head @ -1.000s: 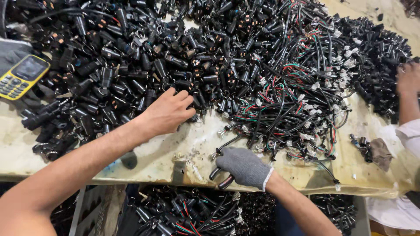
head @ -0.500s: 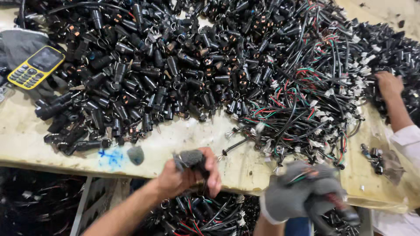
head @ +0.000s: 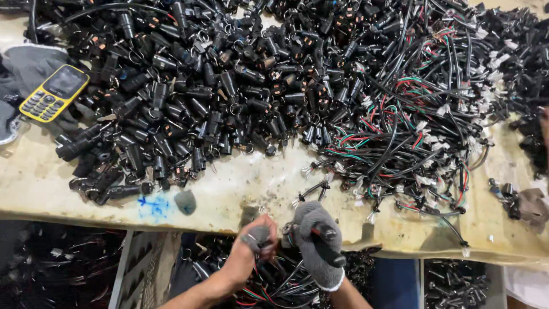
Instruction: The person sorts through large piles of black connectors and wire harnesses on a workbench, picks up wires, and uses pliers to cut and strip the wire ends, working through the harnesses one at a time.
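a small black cylindrical connector (head: 258, 236) is pinched in the bare left hand (head: 251, 249), just below the near table edge (head: 171, 220). touching it, the grey-gloved right hand (head: 315, 243) is closed around a dark tool handle (head: 331, 252). both hands meet over a bin of wired parts (head: 274, 283). above, the table bears a heap of black connectors (head: 189, 97), a tangle of red, green and black wires (head: 412, 126), and at far left a yellow keypad phone (head: 54, 92) on a grey glove (head: 23, 63).
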